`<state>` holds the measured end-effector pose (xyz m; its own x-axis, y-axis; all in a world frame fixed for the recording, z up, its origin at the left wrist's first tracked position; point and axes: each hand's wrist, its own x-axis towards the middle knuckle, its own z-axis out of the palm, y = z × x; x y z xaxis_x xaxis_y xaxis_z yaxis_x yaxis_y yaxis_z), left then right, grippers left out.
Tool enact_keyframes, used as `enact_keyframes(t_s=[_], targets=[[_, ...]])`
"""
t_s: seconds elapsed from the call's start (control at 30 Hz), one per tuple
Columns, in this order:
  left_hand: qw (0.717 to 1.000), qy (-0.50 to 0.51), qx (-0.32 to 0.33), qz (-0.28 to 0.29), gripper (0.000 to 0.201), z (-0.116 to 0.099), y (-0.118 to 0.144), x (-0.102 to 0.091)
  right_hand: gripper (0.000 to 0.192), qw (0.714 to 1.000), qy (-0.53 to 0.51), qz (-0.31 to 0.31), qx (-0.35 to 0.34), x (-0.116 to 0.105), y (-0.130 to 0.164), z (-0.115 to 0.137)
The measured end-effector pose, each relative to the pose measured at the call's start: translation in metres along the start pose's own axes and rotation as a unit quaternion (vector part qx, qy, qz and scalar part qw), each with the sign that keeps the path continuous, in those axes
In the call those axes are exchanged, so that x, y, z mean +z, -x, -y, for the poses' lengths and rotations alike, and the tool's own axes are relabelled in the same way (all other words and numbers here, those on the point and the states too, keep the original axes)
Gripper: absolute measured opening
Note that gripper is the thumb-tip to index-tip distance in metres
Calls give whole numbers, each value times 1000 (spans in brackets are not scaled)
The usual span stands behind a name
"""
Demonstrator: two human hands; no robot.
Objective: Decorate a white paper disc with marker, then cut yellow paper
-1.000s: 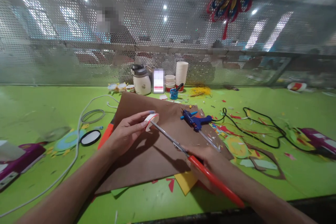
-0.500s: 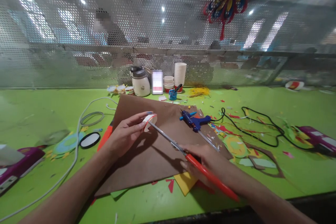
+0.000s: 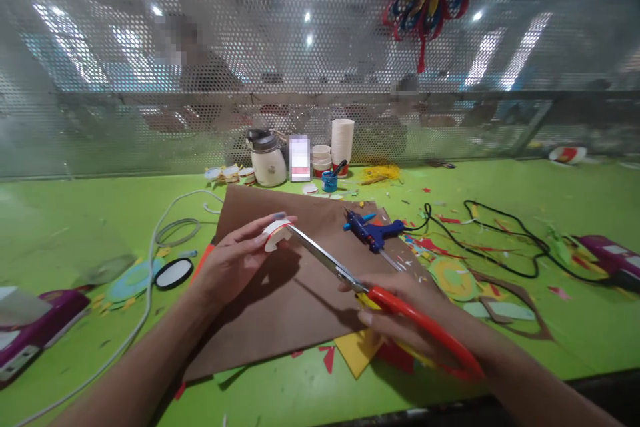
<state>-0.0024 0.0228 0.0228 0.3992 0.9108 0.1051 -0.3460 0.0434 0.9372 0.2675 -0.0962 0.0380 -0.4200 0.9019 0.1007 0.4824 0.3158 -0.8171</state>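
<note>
Between the thumb and fingers of my left hand (image 3: 233, 257) is a small curved white paper piece (image 3: 276, 235) with a red line along its edge. It looks like part of a cut-down paper cup. My right hand (image 3: 395, 303) is wrapped round the handles of the scissors (image 3: 425, 323), one red and one partly yellow. Their long metal blades reach up and left to the rim of the paper piece; whether they grip its edge is hard to see. Both hands are above a brown sheet of card (image 3: 280, 320). Beyond the scissors lies a blue glue gun (image 3: 373, 230).
Paper scraps and a black cord (image 3: 500, 260) spread over the right of the green table (image 3: 565, 193). A white cable (image 3: 150, 267) and black-rimmed disc (image 3: 173, 273) lie left. Behind stand a jug (image 3: 267, 163), phone (image 3: 300, 159) and stacked paper cups (image 3: 343, 143), before a perforated screen.
The paper piece has turned in my left hand and shifted slightly left. The scissors' handles have moved right and spread, showing the yellow one, and the blades have drawn to the piece's rim.
</note>
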Motion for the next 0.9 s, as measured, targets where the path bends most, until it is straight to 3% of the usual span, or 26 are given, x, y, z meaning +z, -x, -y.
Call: enact_keyframes(t_s=[0.53, 0.9], targets=[[1000, 2, -5, 4, 36, -3, 3, 4, 18, 985, -148, 54, 75, 6, 2, 1], [1000, -8, 2, 24, 34, -2, 2, 3, 27, 958, -258, 74, 105, 12, 2, -10]])
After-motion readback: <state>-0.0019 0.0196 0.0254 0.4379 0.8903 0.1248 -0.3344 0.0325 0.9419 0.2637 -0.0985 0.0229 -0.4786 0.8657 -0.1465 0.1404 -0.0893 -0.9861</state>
